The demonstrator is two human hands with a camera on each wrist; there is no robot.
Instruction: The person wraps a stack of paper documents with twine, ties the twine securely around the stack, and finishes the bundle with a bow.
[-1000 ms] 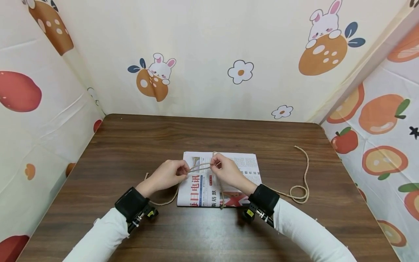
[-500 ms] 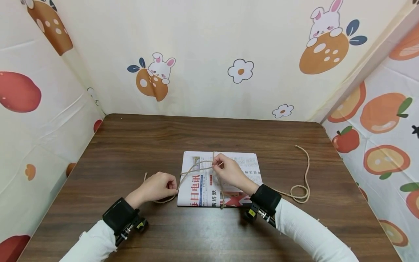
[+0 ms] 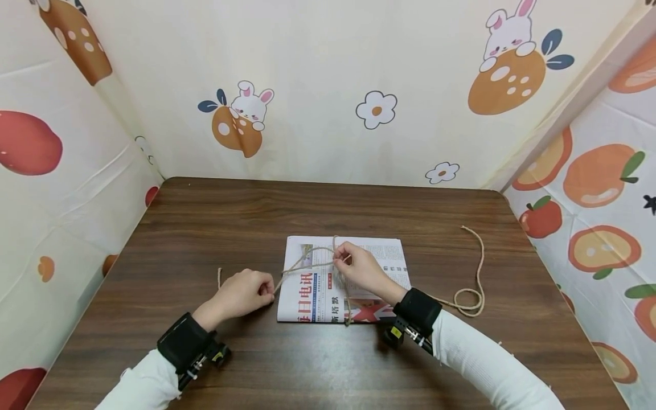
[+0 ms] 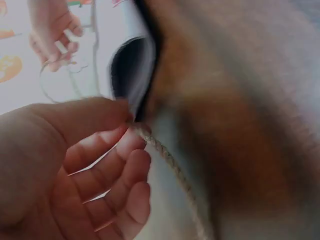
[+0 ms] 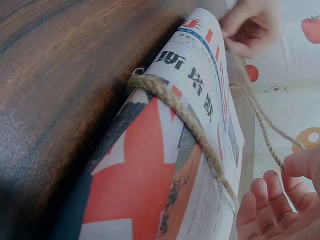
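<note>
A folded stack of newspaper [image 3: 310,310] lies on the table, with a tan twine rope [image 5: 187,117] running across it from front to back. At its left edge, my left hand [image 3: 245,293] pinches the rope between thumb and index finger; in the left wrist view the rope [image 4: 172,162] trails down from that pinch. Over the newspaper's middle, my right hand [image 3: 361,270] pinches a loop of the rope. Two strands stretch leftward from the right fingers, seen also in the right wrist view beside the right hand [image 5: 280,200]. The rope beneath the newspaper is hidden.
A loose rope tail [image 3: 480,267] with a small coil lies right of the newspaper. A short rope end [image 3: 219,277] sticks up behind my left hand. The wooden table [image 3: 328,364] meets patterned cloth walls [image 3: 318,131] at the back and sides.
My left hand has moved left and toward me, from over the newspaper to its left edge, shifting its grip along the rope. My right hand has hardly moved, and the strands between the hands have lengthened.
</note>
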